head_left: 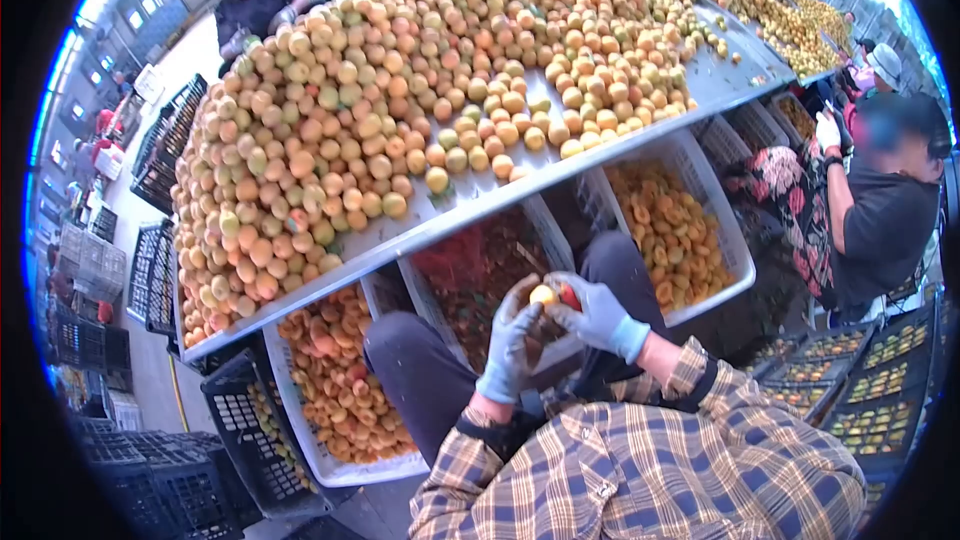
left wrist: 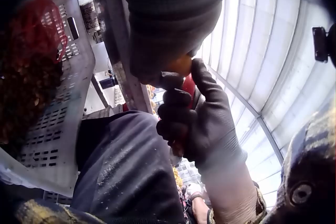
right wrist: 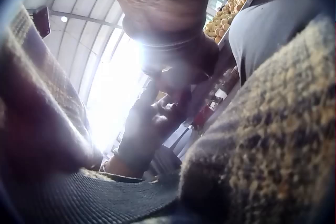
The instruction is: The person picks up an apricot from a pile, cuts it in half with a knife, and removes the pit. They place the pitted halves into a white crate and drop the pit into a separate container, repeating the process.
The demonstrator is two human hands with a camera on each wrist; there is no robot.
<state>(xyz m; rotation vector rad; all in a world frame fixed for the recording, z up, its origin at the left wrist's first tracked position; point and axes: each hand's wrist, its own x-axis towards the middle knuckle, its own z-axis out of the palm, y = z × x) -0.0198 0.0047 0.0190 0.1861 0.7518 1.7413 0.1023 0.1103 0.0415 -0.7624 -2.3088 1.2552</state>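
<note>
Both hands wear grey gloves and meet above the person's lap in the head view. The left hand [head_left: 508,342] holds an apricot [head_left: 543,295] at its fingertips; the same apricot [left wrist: 181,65] shows orange below the dark glove in the left wrist view. Curled round a small red-handled tool [left wrist: 190,88] is the right hand [left wrist: 202,121], its thumb up against the fruit. The tool's working end is hidden. In the right wrist view the right hand [right wrist: 181,64] is dark and backlit, with the left hand [right wrist: 142,132] beyond it.
A metal table [head_left: 440,205] heaped with apricots stands in front. Below its edge are a crate [head_left: 340,475] of split apricots, a crate [head_left: 550,225] with dark scraps and red netting, and another crate [head_left: 745,275] of apricot halves. A black crate [head_left: 225,390] stands left; a seated person [head_left: 885,210] is right.
</note>
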